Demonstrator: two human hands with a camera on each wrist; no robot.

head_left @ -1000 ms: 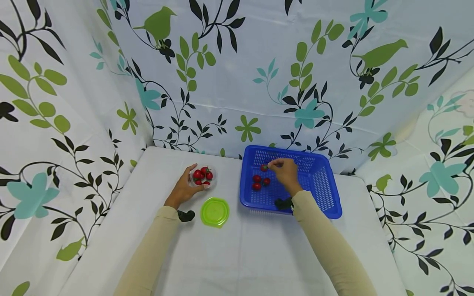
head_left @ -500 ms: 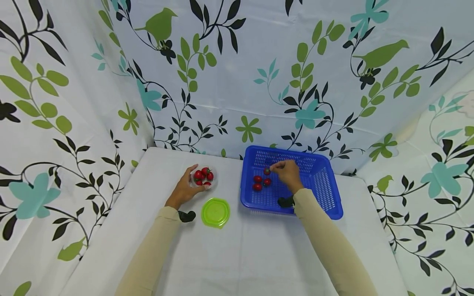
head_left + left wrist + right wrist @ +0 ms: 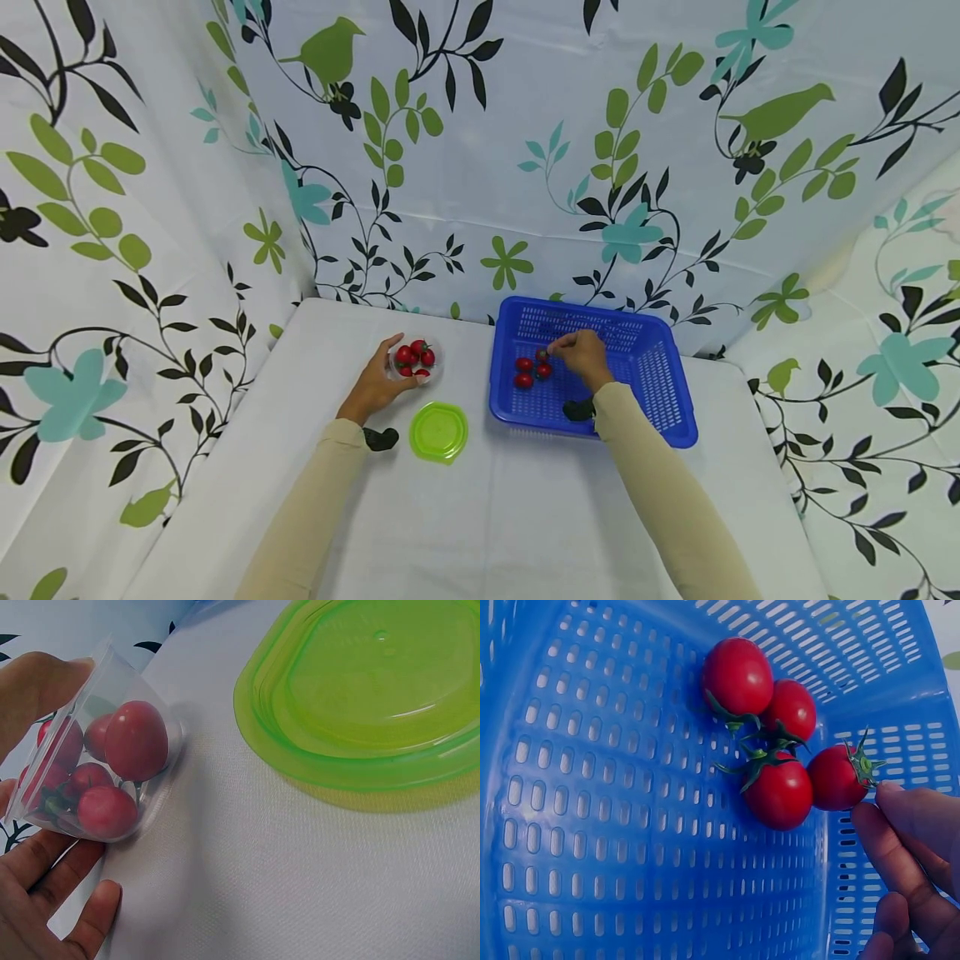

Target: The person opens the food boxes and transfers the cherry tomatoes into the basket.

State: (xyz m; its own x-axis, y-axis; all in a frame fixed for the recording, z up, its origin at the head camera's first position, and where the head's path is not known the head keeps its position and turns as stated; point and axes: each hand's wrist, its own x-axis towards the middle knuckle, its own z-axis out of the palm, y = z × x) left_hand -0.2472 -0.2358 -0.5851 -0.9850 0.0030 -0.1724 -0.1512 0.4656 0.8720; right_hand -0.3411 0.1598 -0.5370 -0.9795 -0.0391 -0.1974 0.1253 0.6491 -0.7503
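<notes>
My left hand grips a small clear plastic container, thumb on one side of the rim and fingers curled round the other. Several red cherry tomatoes with green stems are inside it. My right hand is in the blue basket, its thumb and fingertip pinching a cherry tomato by the green stem. That tomato touches another cherry tomato beside it. Two more, a larger tomato and a tomato behind, lie close by on the basket floor.
A green plastic lid lies on the white tablecloth between the container and the basket, nearer the person. The basket has slotted walls and a raised rim. A patterned curtain hangs behind the table.
My right hand has brought the pinched tomato slightly right and towards me, down to the other tomatoes in the basket. The left hand still holds the container in place.
</notes>
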